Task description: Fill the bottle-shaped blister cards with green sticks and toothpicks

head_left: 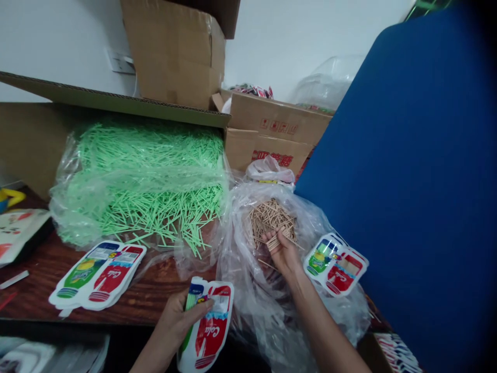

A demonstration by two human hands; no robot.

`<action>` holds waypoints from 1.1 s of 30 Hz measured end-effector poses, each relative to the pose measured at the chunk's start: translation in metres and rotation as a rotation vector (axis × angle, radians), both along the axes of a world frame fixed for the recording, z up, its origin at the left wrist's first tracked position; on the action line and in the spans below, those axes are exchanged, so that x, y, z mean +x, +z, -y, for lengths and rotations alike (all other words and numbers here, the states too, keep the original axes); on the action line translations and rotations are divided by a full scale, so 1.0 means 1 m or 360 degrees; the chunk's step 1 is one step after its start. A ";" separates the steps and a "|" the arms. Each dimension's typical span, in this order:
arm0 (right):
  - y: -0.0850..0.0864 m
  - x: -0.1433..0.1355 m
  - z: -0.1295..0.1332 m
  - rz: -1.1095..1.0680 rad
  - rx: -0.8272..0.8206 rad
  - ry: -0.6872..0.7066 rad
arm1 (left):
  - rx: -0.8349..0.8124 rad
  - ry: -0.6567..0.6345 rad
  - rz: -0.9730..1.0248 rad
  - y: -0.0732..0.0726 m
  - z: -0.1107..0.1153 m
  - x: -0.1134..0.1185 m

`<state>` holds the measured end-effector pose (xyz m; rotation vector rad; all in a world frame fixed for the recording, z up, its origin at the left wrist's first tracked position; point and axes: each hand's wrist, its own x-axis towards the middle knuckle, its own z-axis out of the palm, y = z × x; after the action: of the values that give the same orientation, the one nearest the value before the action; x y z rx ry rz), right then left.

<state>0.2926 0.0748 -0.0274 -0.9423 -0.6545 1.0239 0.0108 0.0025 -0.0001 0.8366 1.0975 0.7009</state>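
Note:
My left hand [189,314] is closed on a bottle-shaped cola packet [213,331], printed red and green, held near the table's front edge. My right hand [282,249] reaches into a clear plastic bag [248,300]. Between its fingers lie several thin brown sticks [276,241], beside a heap of the same brown sticks [269,217]. A stack of similar packets [100,274] rests on the table to the left. More such packets [336,264] lie on the plastic, right of my right forearm.
A large open cardboard box [116,106] at the back left holds clear plastic full of light green sticks [155,191]. Other cardboard boxes [279,119] stand behind the bag. A tall blue panel [411,171] blocks the right side. The brown table [155,290] ends in front of me.

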 end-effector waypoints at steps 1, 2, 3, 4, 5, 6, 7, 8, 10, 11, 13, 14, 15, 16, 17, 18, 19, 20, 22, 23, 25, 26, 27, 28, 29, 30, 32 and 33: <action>0.004 -0.001 0.000 -0.0052 0.0013 -0.0008 | 0.0016 -0.0026 0.0029 0.003 -0.002 0.004; 0.007 -0.002 0.002 -0.0098 0.0022 -0.0016 | 0.0035 -0.0059 0.0063 0.006 -0.003 0.008; 0.010 -0.005 0.004 -0.0150 0.0030 -0.0023 | 0.0056 -0.0096 0.0100 0.008 -0.006 0.012; 0.013 -0.008 0.006 -0.0211 0.0039 -0.0023 | 0.0079 -0.0135 0.0140 0.011 -0.008 0.017; 0.017 -0.011 0.009 -0.0284 0.0046 -0.0016 | 0.0102 -0.0174 0.0181 0.014 -0.011 0.023; 0.020 -0.016 0.013 -0.0363 0.0053 -0.0003 | 0.0125 -0.0214 0.0220 0.016 -0.014 0.028; 0.024 -0.020 0.016 -0.0444 0.0060 0.0014 | 0.0146 -0.0257 0.0256 0.019 -0.017 0.033; 0.027 -0.024 0.019 -0.0521 0.0067 0.0031 | 0.0162 -0.0303 0.0284 0.021 -0.020 0.039; 0.035 -0.032 0.026 -0.0614 0.0090 0.0051 | 0.0173 -0.0387 0.0330 0.024 -0.026 0.048; 0.039 -0.036 0.028 -0.0619 0.0103 0.0049 | 0.0168 -0.0413 0.0354 0.024 -0.028 0.053; 0.047 -0.041 0.033 -0.0545 0.0123 0.0034 | 0.0146 -0.0443 0.0408 0.025 -0.031 0.059; 0.050 -0.044 0.035 -0.0480 0.0129 0.0033 | 0.0129 -0.0451 0.0432 0.025 -0.032 0.062; 0.053 -0.046 0.037 -0.0413 0.0133 0.0039 | 0.0112 -0.0457 0.0448 0.025 -0.032 0.065; 0.056 -0.047 0.039 -0.0360 0.0136 0.0051 | 0.0093 -0.0465 0.0456 0.026 -0.033 0.067; 0.058 -0.049 0.041 -0.0329 0.0140 0.0070 | 0.0075 -0.0472 0.0457 0.026 -0.033 0.069; 0.060 -0.050 0.042 -0.0321 0.0142 0.0088 | 0.0056 -0.0477 0.0453 0.027 -0.033 0.071; 0.062 -0.052 0.044 -0.0332 0.0143 0.0102 | 0.0041 -0.0482 0.0447 0.028 -0.034 0.072; 0.063 -0.053 0.045 -0.0358 0.0138 0.0106 | 0.0034 -0.0487 0.0442 0.029 -0.034 0.074; 0.065 -0.054 0.047 -0.0424 0.0104 0.0090 | 0.0048 -0.0492 0.0434 0.031 -0.035 0.077; 0.066 -0.055 0.048 -0.0443 0.0068 0.0074 | 0.0057 -0.0492 0.0431 0.031 -0.035 0.078; 0.068 -0.056 0.050 -0.0432 -0.0031 0.0065 | 0.0066 -0.0476 0.0432 0.031 -0.036 0.081; 0.068 -0.057 0.051 -0.0415 -0.0078 0.0072 | 0.0056 -0.0462 0.0439 0.031 -0.036 0.082; 0.069 -0.057 0.053 -0.0399 -0.0113 0.0088 | 0.0039 -0.0452 0.0451 0.030 -0.037 0.082; 0.069 -0.057 0.054 -0.0390 -0.0132 0.0109 | 0.0022 -0.0446 0.0469 0.030 -0.037 0.083; 0.068 -0.056 0.055 -0.0389 -0.0132 0.0120 | 0.0009 -0.0445 0.0488 0.030 -0.038 0.083; 0.068 -0.056 0.056 -0.0389 -0.0118 0.0120 | 0.0003 -0.0445 0.0503 0.030 -0.038 0.084; 0.065 -0.055 0.058 -0.0381 -0.0098 0.0086 | 0.0024 -0.0450 0.0506 0.030 -0.041 0.085; 0.063 -0.054 0.059 -0.0370 -0.0094 0.0075 | 0.0050 -0.0451 0.0493 0.030 -0.043 0.086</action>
<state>0.2386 0.0163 0.0359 -0.8461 -0.4562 1.1794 0.0963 0.0451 0.0301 0.8575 0.6756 0.5861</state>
